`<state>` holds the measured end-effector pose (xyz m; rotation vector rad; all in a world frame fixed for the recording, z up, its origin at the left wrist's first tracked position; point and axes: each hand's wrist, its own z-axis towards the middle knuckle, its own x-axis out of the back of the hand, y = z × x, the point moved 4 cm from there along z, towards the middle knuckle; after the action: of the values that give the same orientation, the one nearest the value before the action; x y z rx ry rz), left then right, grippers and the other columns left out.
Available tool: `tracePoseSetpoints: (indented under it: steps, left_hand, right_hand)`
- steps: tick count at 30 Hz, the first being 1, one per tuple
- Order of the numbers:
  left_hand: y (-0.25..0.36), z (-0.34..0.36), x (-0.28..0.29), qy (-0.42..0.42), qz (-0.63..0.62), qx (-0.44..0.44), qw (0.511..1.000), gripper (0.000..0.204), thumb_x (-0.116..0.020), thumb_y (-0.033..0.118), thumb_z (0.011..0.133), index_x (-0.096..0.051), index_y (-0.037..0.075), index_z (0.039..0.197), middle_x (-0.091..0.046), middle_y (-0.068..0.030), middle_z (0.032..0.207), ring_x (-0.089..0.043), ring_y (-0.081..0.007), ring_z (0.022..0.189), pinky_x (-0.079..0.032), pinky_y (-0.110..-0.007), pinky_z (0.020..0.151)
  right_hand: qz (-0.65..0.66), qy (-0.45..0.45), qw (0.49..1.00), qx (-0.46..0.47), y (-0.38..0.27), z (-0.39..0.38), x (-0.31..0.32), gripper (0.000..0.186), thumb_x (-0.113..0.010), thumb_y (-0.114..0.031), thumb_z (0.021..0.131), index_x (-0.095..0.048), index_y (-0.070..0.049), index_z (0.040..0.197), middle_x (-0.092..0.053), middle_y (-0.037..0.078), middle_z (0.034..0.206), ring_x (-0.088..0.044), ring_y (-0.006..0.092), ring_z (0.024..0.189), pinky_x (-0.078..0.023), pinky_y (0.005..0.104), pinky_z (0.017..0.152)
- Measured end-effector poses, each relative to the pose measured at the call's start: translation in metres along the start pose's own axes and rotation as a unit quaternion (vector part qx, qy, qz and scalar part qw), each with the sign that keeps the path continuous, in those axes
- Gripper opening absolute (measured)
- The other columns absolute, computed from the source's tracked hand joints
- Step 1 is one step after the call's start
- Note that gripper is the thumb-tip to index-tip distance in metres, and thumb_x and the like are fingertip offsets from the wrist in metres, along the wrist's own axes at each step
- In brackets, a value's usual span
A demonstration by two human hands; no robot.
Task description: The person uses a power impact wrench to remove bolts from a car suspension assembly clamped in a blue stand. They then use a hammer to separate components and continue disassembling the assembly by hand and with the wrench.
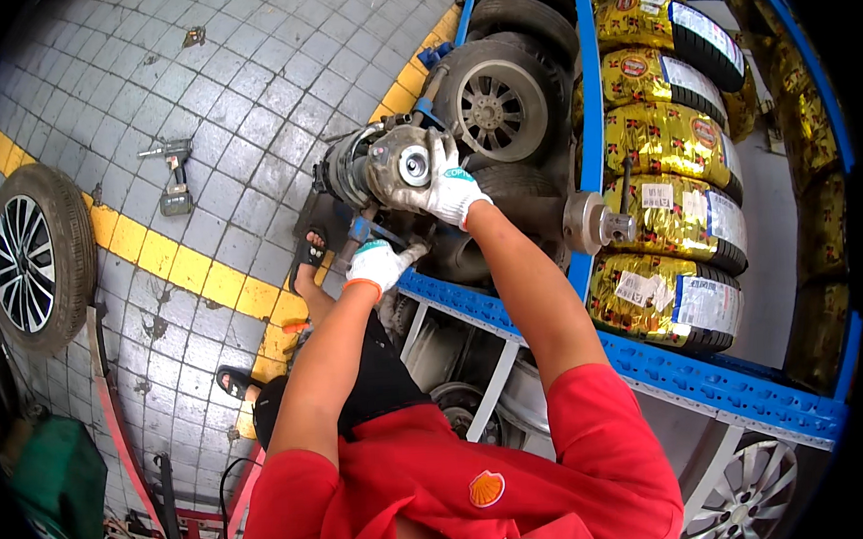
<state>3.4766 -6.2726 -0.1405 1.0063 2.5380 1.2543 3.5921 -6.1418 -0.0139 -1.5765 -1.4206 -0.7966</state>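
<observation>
A dark, greasy strut assembly point(353, 166) with a round silver top mount point(402, 171) lies tilted in a blue metal holding tool point(359, 229) at the centre. My gloved right hand point(452, 190) grips the mount from the right, fingers closed on its edge. Lower down, my gloved left hand point(373, 268) is closed beside the blue tool and a metal part; what exactly it holds is hidden. A silver cylindrical fitting point(590, 224) sticks out to the right of my right forearm.
A blue rack point(651, 365) holds gold-wrapped tyres point(658, 131) and dark tyres point(506, 12). On the tiled floor are a cordless tool point(175, 176) and a wheel point(36, 256); red metal bars point(117, 413) stand lower left. My sandalled feet point(308, 247) are below.
</observation>
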Motion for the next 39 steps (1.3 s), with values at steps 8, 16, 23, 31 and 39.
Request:
tracePoseSetpoints:
  steps: [8,16,23,31,39]
  left_hand:
    - [0.022,0.013,-0.007,-0.020,0.034,-0.031,0.999,0.095,-0.054,0.085,0.085,-0.078,-0.004,0.107,-0.074,-0.0301,0.109,-0.072,-0.0439,0.103,-0.055,-0.048,0.094]
    - [0.045,-0.028,0.000,0.047,-0.007,0.006,0.999,0.086,-0.051,0.073,0.096,-0.064,-0.005,0.129,-0.067,-0.0294,0.130,-0.064,-0.0432,0.122,-0.049,-0.048,0.105]
    - [0.112,-0.030,0.134,0.292,0.020,-0.102,0.951,0.075,-0.058,0.066,0.096,-0.063,0.002,0.135,-0.067,-0.0262,0.131,-0.066,-0.0415,0.120,-0.052,-0.046,0.102]
    - [0.117,0.023,0.132,0.299,0.139,-0.060,0.942,0.061,-0.045,0.060,0.103,-0.074,0.009,0.123,-0.074,-0.0216,0.114,-0.071,-0.0387,0.105,-0.056,-0.046,0.092]
    - [0.118,0.052,0.126,0.329,0.111,-0.099,0.933,0.067,-0.043,0.061,0.104,-0.075,0.003,0.115,-0.074,-0.0261,0.108,-0.070,-0.0428,0.103,-0.055,-0.048,0.090]
  right_hand:
    - [0.010,-0.043,0.999,-0.021,0.034,0.016,0.009,0.154,-0.089,-0.071,0.059,0.000,-0.008,0.167,-0.018,0.032,0.166,-0.026,0.0449,0.154,-0.032,0.0446,0.125]
    - [0.050,-0.056,0.997,0.006,0.040,0.021,0.014,0.152,-0.087,-0.074,0.059,-0.003,-0.006,0.167,-0.020,0.034,0.164,-0.027,0.0480,0.153,-0.031,0.0451,0.126]
    - [0.066,-0.027,0.997,0.012,0.034,0.008,0.019,0.145,-0.086,-0.071,0.062,-0.008,-0.008,0.167,-0.020,0.032,0.166,-0.033,0.0463,0.151,-0.036,0.0425,0.124]
    - [0.329,0.163,0.930,0.028,0.047,0.006,0.016,0.083,-0.072,-0.041,0.094,-0.034,-0.009,0.161,-0.028,0.026,0.165,-0.040,0.0398,0.148,-0.039,0.0445,0.120]
    - [0.449,0.104,0.879,-0.120,0.076,0.079,-0.012,0.064,-0.070,-0.050,0.094,-0.068,0.005,0.127,-0.074,0.019,0.120,-0.069,0.0277,0.109,-0.050,0.0363,0.097]
